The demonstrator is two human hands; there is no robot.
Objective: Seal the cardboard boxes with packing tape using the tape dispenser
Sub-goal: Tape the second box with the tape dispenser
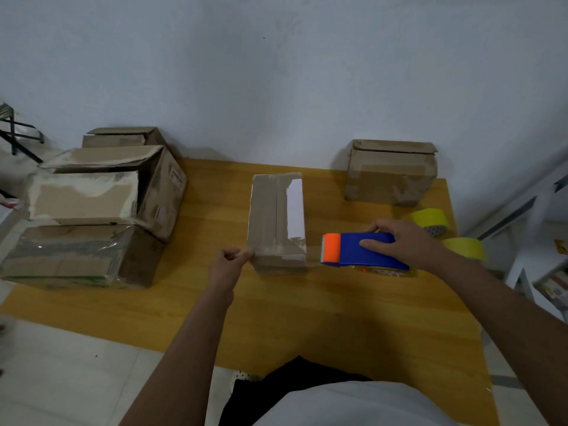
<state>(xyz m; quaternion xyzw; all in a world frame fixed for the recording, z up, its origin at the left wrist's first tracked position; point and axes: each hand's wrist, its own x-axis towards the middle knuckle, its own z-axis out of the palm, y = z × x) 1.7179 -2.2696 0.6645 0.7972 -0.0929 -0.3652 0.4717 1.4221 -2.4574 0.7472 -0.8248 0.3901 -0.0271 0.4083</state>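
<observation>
Right grip holds the dispenser; left grip, curled, steadies the box mid-bench. Keep it braced, pull tape taut along the seam.

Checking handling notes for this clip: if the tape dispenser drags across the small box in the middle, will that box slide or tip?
The small brown cardboard box probably slides: it looks light on the smooth yellow wooden table. Tipping seems unlikely, since it lies low and flat. The left hand at its near corner likely steadies it.

Boxes, tape rolls on table
</observation>
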